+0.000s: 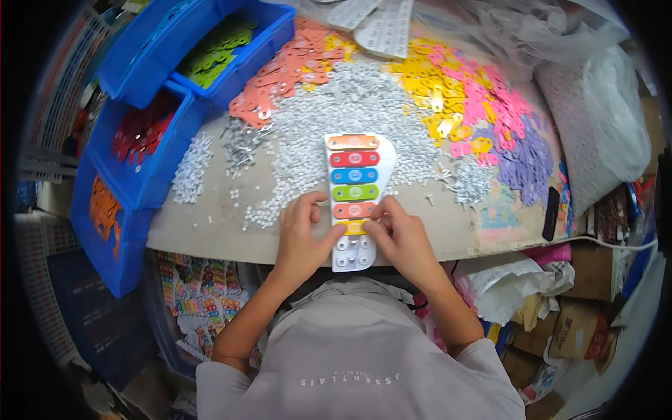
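Note:
A white toy xylophone base (387, 162) lies at the table's near edge, pointing toward me. Orange, red, blue, green and salmon key bars run down it, with a yellow key bar (355, 227) lowest. Below that bar, the end of the base shows bare round pegs. My left hand (297, 234) is curled, its thumb pressing the yellow bar's left end. From the other side, my right hand (402, 234) has its thumb and bent fingers closed at the bar's right end. My fingertips partly cover both ends of this bar.
White small parts (329, 105) are heaped behind the toy. Salmon bars (280, 70), yellow bars (427, 77), pink bars (490, 98) and purple bars (525, 164) ring the heap. Blue bins (164, 133) stand left; a filled clear bag (595, 119) stands right. Silvery screws (472, 182) lie nearby.

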The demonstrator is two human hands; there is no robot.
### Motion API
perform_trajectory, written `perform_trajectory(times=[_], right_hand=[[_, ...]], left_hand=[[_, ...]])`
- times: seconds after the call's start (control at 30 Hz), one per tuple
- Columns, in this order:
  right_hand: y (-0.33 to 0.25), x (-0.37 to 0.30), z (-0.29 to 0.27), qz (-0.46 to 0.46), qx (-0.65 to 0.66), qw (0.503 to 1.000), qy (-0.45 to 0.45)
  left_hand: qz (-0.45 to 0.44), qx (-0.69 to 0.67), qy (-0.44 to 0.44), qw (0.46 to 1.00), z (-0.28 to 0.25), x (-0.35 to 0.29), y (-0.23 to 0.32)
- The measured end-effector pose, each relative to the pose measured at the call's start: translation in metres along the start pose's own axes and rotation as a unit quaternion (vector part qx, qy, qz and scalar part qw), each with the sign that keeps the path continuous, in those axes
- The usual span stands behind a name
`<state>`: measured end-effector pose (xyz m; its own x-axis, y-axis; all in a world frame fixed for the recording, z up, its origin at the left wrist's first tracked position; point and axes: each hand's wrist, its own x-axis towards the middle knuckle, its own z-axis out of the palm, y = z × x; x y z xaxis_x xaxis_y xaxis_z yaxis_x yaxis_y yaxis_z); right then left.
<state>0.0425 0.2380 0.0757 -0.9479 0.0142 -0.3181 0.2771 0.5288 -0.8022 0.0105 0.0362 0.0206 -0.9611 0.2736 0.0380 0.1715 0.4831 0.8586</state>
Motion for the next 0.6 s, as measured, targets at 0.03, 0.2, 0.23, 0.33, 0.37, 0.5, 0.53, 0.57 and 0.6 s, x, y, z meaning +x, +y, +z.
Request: perform_trajectory(times=[0.03,0.2,0.23,0.33,0.37,0.5,0.53,0.57,0.6], right_hand=[[0.006,0.001,0.002,-0.018,0.018,0.999,0.026],[0.018,0.007,-0.013,0.021,0.039,0.999,-0.002],[0.021,0.008,-0.023,-0.003,0.015,0.999,0.031],[0.046,0.024,-0.059,-0.131,-0.092,0.952,0.260],[0.047,0.029,-0.080,-0.150,-0.178,0.926,0.296],[0.084,0.063,-0.141,-0.164,-0.353,0.867,0.311],[0.090,0.068,-0.147,-0.166,-0.354,0.867,0.310],[0.096,0.072,-0.152,-0.167,-0.348,0.882,0.270],[0.101,0.075,-0.156,-0.166,-0.342,0.896,0.229]], left_hand=[[-0.015,-0.002,0.001,1.000,-0.001,-0.001,0.001],[-0.032,-0.019,0.004,0.999,-0.003,-0.003,0.003],[-0.022,-0.013,0.005,1.000,-0.003,-0.006,0.003],[-0.056,-0.094,0.004,0.994,-0.005,-0.021,0.000],[-0.031,-0.078,0.015,0.996,-0.006,-0.026,-0.004],[-0.037,-0.110,0.033,0.993,-0.005,-0.035,-0.018],[-0.026,-0.096,0.036,0.994,-0.005,-0.036,-0.019],[-0.016,-0.083,0.040,0.996,-0.005,-0.036,-0.019],[-0.016,-0.084,0.042,0.996,-0.005,-0.035,-0.019]])
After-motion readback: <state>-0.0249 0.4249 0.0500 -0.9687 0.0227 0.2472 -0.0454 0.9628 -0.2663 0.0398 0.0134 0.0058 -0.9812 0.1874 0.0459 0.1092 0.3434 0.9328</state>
